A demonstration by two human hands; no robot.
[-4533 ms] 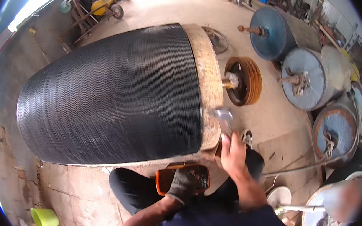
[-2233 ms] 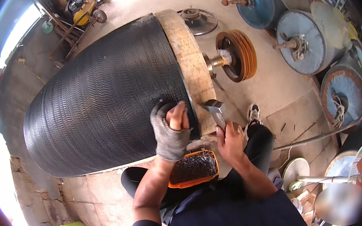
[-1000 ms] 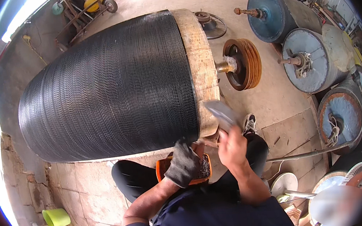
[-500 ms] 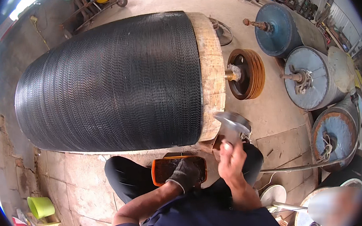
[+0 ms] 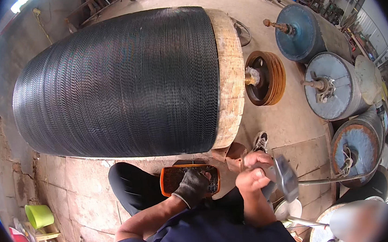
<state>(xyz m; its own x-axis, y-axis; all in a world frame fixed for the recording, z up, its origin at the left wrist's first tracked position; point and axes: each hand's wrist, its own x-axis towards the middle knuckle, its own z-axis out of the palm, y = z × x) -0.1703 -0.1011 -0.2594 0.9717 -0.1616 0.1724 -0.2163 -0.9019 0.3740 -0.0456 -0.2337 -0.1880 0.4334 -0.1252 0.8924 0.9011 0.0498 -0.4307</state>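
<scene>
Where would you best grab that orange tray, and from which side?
I'd take the orange tray by its left rim, coming down from above. The top is open and the raised rim gives an edge to pinch. That end is clear of the left hand, which reaches in further right. The left leg lies close outside, so a sideways approach looks tight.

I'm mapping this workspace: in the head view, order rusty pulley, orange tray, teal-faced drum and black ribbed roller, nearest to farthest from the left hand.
1. Orange tray: directly under the left hand.
2. Black ribbed roller: ahead, past the tray.
3. Rusty pulley: off the roller's right end.
4. Teal-faced drum: upper right.
</scene>
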